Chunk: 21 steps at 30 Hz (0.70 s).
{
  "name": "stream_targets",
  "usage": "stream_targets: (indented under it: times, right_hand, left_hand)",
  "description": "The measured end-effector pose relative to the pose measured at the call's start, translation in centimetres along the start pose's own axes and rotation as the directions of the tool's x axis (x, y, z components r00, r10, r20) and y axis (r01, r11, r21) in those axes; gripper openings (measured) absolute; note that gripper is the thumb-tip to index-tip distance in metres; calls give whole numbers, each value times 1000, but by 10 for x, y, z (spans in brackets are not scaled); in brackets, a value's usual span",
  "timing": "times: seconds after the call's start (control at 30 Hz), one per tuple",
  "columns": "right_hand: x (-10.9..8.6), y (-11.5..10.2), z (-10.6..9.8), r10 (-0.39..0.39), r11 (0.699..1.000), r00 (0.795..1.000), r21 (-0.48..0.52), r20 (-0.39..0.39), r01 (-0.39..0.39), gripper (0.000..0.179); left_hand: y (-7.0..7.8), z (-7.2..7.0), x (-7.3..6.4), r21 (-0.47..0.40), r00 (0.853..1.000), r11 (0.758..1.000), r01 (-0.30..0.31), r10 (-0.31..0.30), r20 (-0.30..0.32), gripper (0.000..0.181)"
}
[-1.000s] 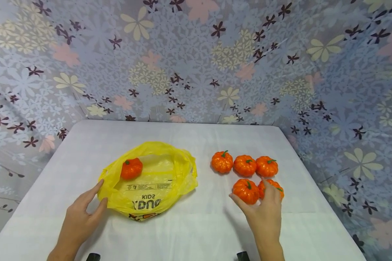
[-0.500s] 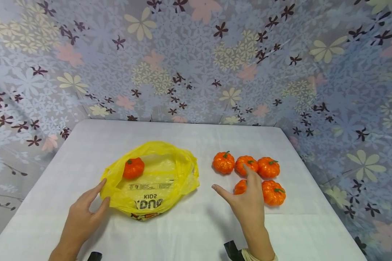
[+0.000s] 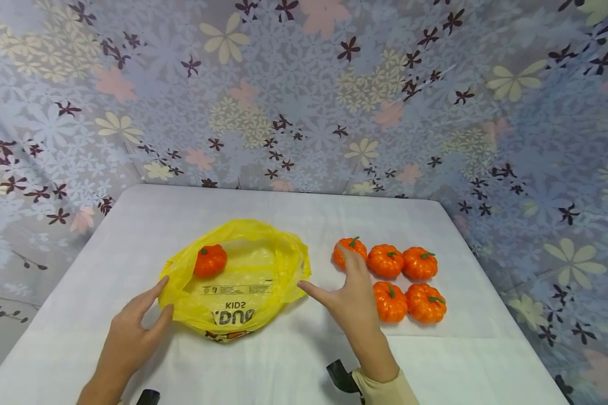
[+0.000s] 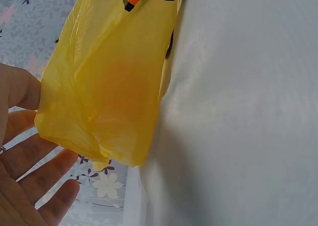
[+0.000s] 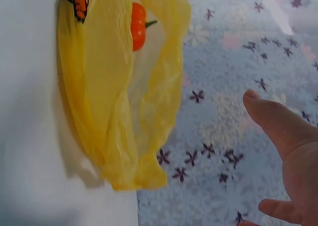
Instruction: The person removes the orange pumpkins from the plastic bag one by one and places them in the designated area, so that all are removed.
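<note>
A yellow plastic bag (image 3: 284,289) lies with its mouth spread wide, one small orange pumpkin (image 3: 211,261) inside at its left. My left hand (image 3: 132,332) is at the bag's left edge, index finger and thumb apart and touching the plastic. In the left wrist view its other fingers extend loosely beside the yellow bag (image 4: 114,92). My right hand (image 3: 352,301) holds nothing; its thumb and fingers are spread, between the bag and the loose pumpkins. In the right wrist view the hand (image 5: 293,146) is apart from the bag (image 5: 99,87).
Several orange pumpkins with green stems stand on the right: a back row with a middle pumpkin (image 3: 385,261) and a right one (image 3: 420,263), and a front row with another pumpkin (image 3: 426,304). A white cloth (image 3: 243,371) covers the table. Behind hangs a floral curtain (image 3: 304,95).
My right hand has moved left, away from the front pumpkins toward the bag, without taking any. The left hand stays at the bag's edge.
</note>
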State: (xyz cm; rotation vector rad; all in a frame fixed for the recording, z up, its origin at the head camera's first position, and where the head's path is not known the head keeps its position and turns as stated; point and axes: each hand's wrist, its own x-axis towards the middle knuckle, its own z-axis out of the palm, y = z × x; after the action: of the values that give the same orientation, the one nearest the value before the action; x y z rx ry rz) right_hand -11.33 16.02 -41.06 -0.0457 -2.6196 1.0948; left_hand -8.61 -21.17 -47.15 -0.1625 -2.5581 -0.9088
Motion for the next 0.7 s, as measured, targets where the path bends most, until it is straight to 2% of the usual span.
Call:
stream_targets:
  times: [0.13,0.37,0.7]
  right_hand:
    - [6,-10,12,-25,1000,998,-11,55,26,103]
    - [10,-20,32,-80,997,992,-2,101,81,98]
    - [19,-35,58,-134,991,966,15,219,134,92]
  left_hand:
    - [0,1,0,-1,1000,1000,-9,9,-2,55]
    - [3,3,3,-15,1000,1000,-24,24,12,56]
    - [4,-1,2,7,1000,1000,-20,20,-4,57]
